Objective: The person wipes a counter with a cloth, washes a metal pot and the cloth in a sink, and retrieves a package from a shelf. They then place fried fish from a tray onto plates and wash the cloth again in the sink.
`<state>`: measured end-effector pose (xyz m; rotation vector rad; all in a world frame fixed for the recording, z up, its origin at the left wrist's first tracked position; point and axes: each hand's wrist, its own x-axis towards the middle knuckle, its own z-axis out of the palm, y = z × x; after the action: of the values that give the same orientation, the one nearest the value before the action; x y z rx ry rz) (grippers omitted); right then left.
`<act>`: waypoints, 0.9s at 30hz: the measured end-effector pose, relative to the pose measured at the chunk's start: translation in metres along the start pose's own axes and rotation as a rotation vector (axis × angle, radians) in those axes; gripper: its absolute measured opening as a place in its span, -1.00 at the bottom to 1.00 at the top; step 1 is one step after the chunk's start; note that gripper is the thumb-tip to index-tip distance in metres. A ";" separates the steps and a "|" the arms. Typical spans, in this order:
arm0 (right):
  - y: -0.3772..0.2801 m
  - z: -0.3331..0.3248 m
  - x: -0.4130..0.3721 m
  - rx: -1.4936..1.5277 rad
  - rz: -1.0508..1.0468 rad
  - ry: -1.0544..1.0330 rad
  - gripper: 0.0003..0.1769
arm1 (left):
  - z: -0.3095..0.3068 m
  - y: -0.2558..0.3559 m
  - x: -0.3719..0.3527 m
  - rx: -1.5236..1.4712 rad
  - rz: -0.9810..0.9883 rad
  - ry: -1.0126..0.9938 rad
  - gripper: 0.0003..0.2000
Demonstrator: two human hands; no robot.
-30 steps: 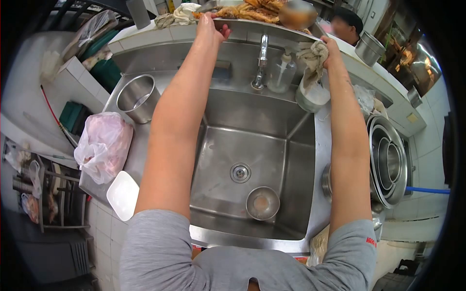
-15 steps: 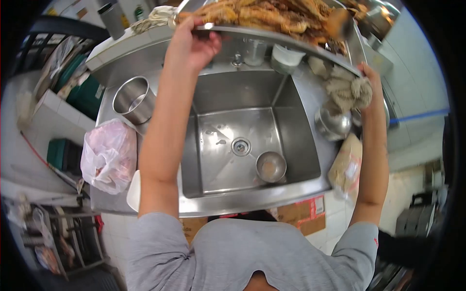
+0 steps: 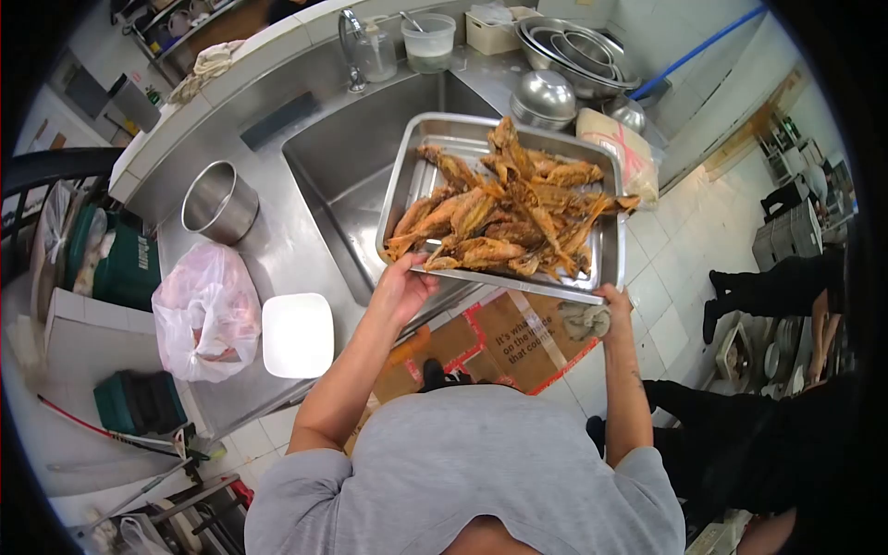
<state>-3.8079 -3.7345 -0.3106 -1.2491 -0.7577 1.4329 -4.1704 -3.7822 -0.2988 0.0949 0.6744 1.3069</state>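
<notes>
A rectangular metal tray [image 3: 400,208] heaped with browned, fried-looking fish [image 3: 504,208] is held up over the right part of the sink and its front edge. My left hand [image 3: 405,289] grips the tray's near left edge, fingers partly hidden beneath it. At the near right corner, my right hand [image 3: 614,310] is closed on the rim. A crumpled beige cloth [image 3: 586,320] hangs by the right hand, below the tray. Part of the sink [image 3: 344,176] is hidden under the tray.
On the left counter stand a steel pot [image 3: 220,203], a tied plastic bag [image 3: 205,310] and a white square container [image 3: 298,336]. Metal bowls [image 3: 544,97] and a bagged package [image 3: 622,153] sit at right. Cardboard [image 3: 513,338] covers some floor. Another person in dark clothes [image 3: 749,435] is at right.
The tray has come down and toward me from above the sink's far side, both hands still on it. My view has turned to the right, and another person now shows there.
</notes>
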 end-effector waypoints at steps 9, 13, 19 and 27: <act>0.066 -0.031 -0.032 0.195 0.099 0.022 -0.82 | -0.010 -0.026 -0.054 0.297 -0.154 -0.010 -0.82; 0.057 -0.020 -0.040 0.192 0.093 0.025 -0.83 | -0.006 -0.019 -0.071 1.039 -0.015 0.125 -0.87; 0.052 -0.024 -0.045 0.159 0.152 -0.055 -0.67 | 0.093 -0.045 -0.040 1.938 1.274 -0.134 -0.73; 0.060 -0.022 -0.048 0.152 0.124 0.047 -0.64 | 0.132 -0.058 0.067 2.348 1.417 -0.475 -0.75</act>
<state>-3.8090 -3.7997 -0.3576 -1.2245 -0.5370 1.5263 -4.0469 -3.6984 -0.2443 3.0537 1.4055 0.7482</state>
